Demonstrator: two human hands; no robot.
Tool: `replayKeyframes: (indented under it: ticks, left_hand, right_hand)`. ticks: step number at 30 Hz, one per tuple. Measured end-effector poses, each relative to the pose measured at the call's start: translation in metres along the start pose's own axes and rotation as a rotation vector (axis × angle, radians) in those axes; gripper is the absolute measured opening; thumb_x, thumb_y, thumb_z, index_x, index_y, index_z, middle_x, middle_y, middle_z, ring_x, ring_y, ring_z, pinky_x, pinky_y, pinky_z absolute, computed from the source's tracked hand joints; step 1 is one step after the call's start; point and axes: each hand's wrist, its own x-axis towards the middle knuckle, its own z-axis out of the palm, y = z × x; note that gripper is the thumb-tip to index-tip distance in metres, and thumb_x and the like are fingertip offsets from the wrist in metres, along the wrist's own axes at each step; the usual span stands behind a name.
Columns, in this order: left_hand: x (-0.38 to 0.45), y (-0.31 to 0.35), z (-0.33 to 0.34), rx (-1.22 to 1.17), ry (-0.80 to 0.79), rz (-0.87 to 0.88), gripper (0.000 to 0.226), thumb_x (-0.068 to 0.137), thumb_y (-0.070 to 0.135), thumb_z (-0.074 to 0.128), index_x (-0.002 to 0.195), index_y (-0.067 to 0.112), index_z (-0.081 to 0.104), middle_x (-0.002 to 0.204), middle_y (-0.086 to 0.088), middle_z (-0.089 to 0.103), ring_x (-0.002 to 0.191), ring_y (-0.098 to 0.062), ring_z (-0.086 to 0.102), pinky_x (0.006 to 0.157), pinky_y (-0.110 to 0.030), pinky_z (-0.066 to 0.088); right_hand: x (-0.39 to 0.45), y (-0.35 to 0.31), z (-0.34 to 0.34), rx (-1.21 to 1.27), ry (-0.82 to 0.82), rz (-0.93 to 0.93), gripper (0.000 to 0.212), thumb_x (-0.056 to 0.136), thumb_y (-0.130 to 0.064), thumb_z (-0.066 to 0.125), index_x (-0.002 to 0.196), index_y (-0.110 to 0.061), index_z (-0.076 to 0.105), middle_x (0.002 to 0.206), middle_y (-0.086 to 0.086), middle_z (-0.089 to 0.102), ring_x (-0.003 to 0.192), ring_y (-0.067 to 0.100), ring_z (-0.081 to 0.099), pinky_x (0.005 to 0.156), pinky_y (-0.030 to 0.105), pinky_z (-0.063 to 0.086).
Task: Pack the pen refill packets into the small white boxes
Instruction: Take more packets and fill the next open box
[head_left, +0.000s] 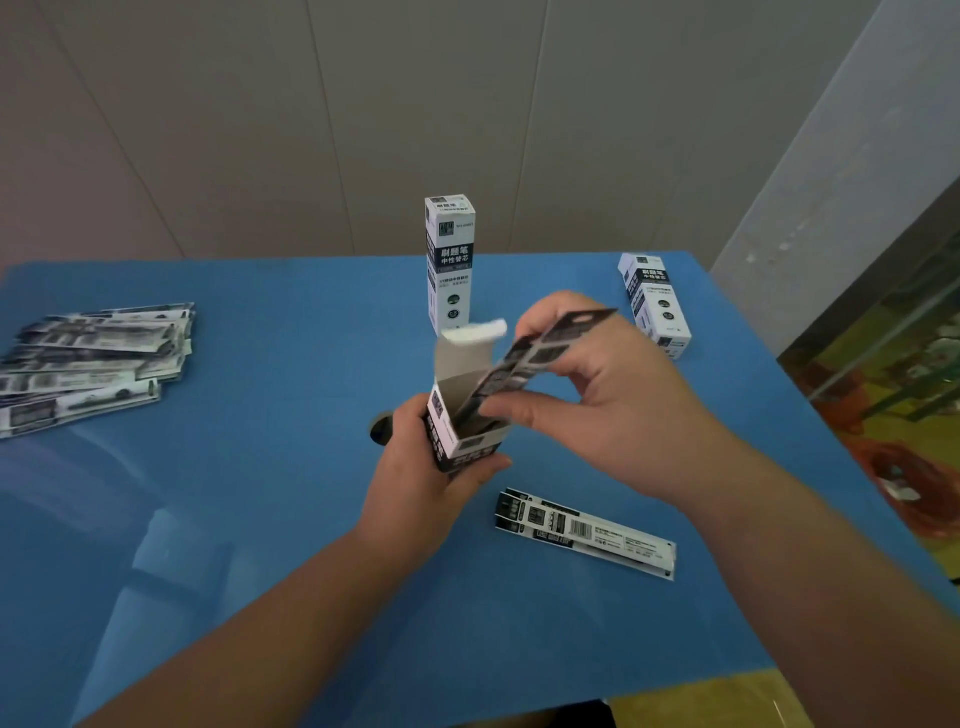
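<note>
Blue table (260, 519): glossy top, filling the view, pale panelled wall (363, 130) behind.
Left hand (421, 478): wrapped round the open box (460, 436), flap up.
Right hand (613, 395): pinching a refill packet (524, 364), lower end inside the box mouth.
Spare packet (584, 532): flat, near the hands.
Packet pile (93, 358): far left.
Closed boxes: upright box (450, 260) behind; tilted box (655, 304) at right.
</note>
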Motion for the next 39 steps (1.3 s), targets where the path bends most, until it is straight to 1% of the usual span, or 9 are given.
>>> replayKeyframes:
  ticks: [3, 6, 10, 15, 18, 19, 21, 24, 39]
  left_hand:
    - [0.0, -0.002, 0.0, -0.001, 0.003, -0.006, 0.065, 0.063, 0.061, 0.084, 0.109, 0.072, 0.039, 0.111, 0.016, 0.061, 0.098, -0.013, 0.07, 0.079, -0.053, 0.061]
    - [0.0, -0.002, 0.001, -0.022, 0.013, -0.017, 0.067, 0.064, 0.06, 0.085, 0.111, 0.07, 0.04, 0.115, 0.016, 0.059, 0.101, -0.016, 0.07, 0.079, -0.055, 0.06]
    - [0.0, -0.001, 0.0, -0.038, 0.02, -0.039, 0.066, 0.061, 0.075, 0.082, 0.11, 0.073, 0.039, 0.111, 0.025, 0.058, 0.099, -0.008, 0.069, 0.076, -0.053, 0.062]
    - [0.001, -0.001, 0.0, -0.065, 0.035, -0.063, 0.069, 0.057, 0.08, 0.081, 0.112, 0.071, 0.04, 0.111, 0.025, 0.06, 0.099, -0.01, 0.069, 0.076, -0.056, 0.062]
    - [0.001, -0.002, 0.001, -0.071, 0.036, -0.091, 0.069, 0.054, 0.079, 0.084, 0.109, 0.071, 0.042, 0.11, 0.013, 0.063, 0.098, -0.017, 0.07, 0.078, -0.059, 0.06]
    - [0.001, -0.003, 0.001, -0.069, 0.033, -0.099, 0.069, 0.054, 0.079, 0.084, 0.108, 0.07, 0.042, 0.109, 0.012, 0.064, 0.097, -0.018, 0.071, 0.078, -0.058, 0.06]
    - [0.0, -0.003, 0.0, -0.064, 0.026, -0.11, 0.069, 0.054, 0.08, 0.083, 0.109, 0.07, 0.042, 0.106, 0.017, 0.065, 0.096, -0.017, 0.072, 0.079, -0.055, 0.061]
    - [0.0, -0.004, 0.0, -0.08, 0.018, -0.125, 0.068, 0.054, 0.081, 0.082, 0.108, 0.069, 0.042, 0.103, 0.016, 0.066, 0.093, -0.017, 0.072, 0.079, -0.054, 0.062]
    - [0.0, 0.001, 0.0, -0.084, 0.006, -0.121, 0.065, 0.058, 0.071, 0.086, 0.105, 0.071, 0.041, 0.103, 0.024, 0.065, 0.096, -0.008, 0.071, 0.08, -0.053, 0.062]
  right_hand:
    - [-0.001, 0.003, 0.005, -0.08, 0.017, 0.089, 0.023, 0.077, -0.038, 0.083, 0.097, -0.042, 0.073, 0.105, -0.013, 0.048, 0.107, 0.011, 0.05, 0.093, 0.022, 0.038]
    - [-0.002, 0.003, -0.001, -0.03, -0.021, 0.151, 0.037, 0.075, -0.046, 0.083, 0.11, -0.042, 0.072, 0.118, -0.013, 0.049, 0.111, 0.002, 0.046, 0.091, 0.017, 0.035]
    - [-0.002, 0.004, -0.004, 0.008, -0.052, 0.083, 0.02, 0.085, -0.036, 0.078, 0.104, -0.041, 0.074, 0.124, -0.013, 0.053, 0.113, 0.003, 0.049, 0.089, 0.012, 0.036]
    - [-0.006, 0.015, 0.008, 0.044, 0.025, 0.069, 0.013, 0.088, -0.04, 0.073, 0.101, -0.039, 0.071, 0.112, -0.019, 0.058, 0.103, 0.002, 0.056, 0.082, 0.013, 0.043]
    - [-0.016, 0.037, 0.015, 0.046, 0.139, 0.177, 0.01, 0.092, -0.038, 0.067, 0.099, -0.03, 0.065, 0.1, -0.017, 0.061, 0.094, 0.008, 0.061, 0.074, 0.021, 0.047]
    - [-0.023, 0.049, 0.015, -0.041, 0.082, 0.275, 0.012, 0.092, -0.038, 0.068, 0.101, -0.031, 0.064, 0.1, -0.016, 0.06, 0.092, 0.006, 0.06, 0.076, 0.023, 0.046]
    - [-0.04, 0.07, 0.017, -0.322, -0.24, 0.503, 0.033, 0.088, -0.045, 0.072, 0.116, -0.033, 0.061, 0.11, -0.016, 0.058, 0.099, 0.003, 0.057, 0.086, 0.03, 0.049]
    - [-0.065, 0.083, 0.026, -0.578, -0.625, 0.64, 0.062, 0.077, -0.057, 0.075, 0.129, -0.029, 0.057, 0.121, -0.009, 0.056, 0.115, 0.014, 0.055, 0.095, 0.036, 0.05]
    - [-0.074, 0.094, 0.032, -0.571, -0.668, 0.617, 0.016, 0.085, -0.038, 0.064, 0.084, -0.022, 0.065, 0.083, -0.002, 0.066, 0.079, 0.018, 0.064, 0.069, 0.035, 0.054]
